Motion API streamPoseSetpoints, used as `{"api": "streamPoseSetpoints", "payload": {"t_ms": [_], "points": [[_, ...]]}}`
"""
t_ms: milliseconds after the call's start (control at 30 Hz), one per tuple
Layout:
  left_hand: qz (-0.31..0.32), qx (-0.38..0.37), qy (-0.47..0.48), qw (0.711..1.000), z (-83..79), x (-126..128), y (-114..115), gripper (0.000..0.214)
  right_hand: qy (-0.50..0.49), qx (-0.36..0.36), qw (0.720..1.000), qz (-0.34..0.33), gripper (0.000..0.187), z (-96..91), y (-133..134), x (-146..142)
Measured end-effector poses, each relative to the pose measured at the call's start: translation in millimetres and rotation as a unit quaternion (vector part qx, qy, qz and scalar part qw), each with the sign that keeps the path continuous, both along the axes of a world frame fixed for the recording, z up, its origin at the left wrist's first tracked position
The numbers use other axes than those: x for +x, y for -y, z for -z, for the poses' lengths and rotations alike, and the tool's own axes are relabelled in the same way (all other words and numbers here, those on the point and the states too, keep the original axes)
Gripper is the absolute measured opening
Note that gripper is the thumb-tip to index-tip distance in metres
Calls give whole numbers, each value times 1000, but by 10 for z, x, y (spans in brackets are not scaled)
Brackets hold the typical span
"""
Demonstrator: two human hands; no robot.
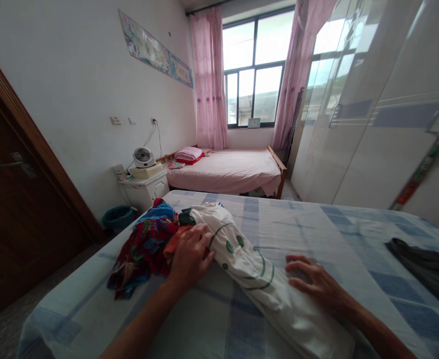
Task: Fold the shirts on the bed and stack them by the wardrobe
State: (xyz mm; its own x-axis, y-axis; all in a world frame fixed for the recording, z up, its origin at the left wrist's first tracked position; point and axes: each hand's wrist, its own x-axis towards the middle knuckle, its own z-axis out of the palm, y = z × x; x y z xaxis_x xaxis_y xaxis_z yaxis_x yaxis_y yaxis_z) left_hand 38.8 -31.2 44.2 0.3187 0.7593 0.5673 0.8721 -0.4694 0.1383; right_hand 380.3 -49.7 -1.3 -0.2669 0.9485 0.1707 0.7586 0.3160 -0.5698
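Observation:
A long white garment with green dots and stripes [241, 257] lies in a narrow folded strip across the checked bed. My left hand [193, 252] rests at its upper left edge, fingers a little bent and apart, over an orange-red cloth [172, 240]. Whether those fingertips press on the white fabric or just beside it is hard to see. Over the garment's right side is my right hand [316, 281], open, its fingers spread toward the left and nothing in them. Left of my left hand sits a crumpled red and blue patterned cloth [146, 242].
Dark clothing [424, 267] lies at the right of the bed [301, 224]. Beyond stand a pink-covered bed [234, 169], a nightstand [144, 187] with a fan [143, 157], and a blue bin [118, 217]. A glossy wardrobe [357, 149] lines the right wall.

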Motion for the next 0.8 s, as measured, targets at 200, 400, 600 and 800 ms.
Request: {"api": "streamPoseSetpoints", "payload": {"t_ms": [200, 400, 600, 800], "points": [[-90, 10, -59, 994, 176, -341, -123, 87, -60, 68, 995, 34, 17, -85, 16, -114], [-106, -61, -35, 992, 138, -352, -283, 105, -181, 182, 868, 425, 34, -147, -67, 541], [-104, -140, 31, 984, -26, -305, -466, 48, -256, 67, 812, 520, 40, 143, -149, 971], [-210, 27, 64, 975, -557, -578, -532, 35, -260, 55, 815, 516, 44, 152, -187, 961]]}}
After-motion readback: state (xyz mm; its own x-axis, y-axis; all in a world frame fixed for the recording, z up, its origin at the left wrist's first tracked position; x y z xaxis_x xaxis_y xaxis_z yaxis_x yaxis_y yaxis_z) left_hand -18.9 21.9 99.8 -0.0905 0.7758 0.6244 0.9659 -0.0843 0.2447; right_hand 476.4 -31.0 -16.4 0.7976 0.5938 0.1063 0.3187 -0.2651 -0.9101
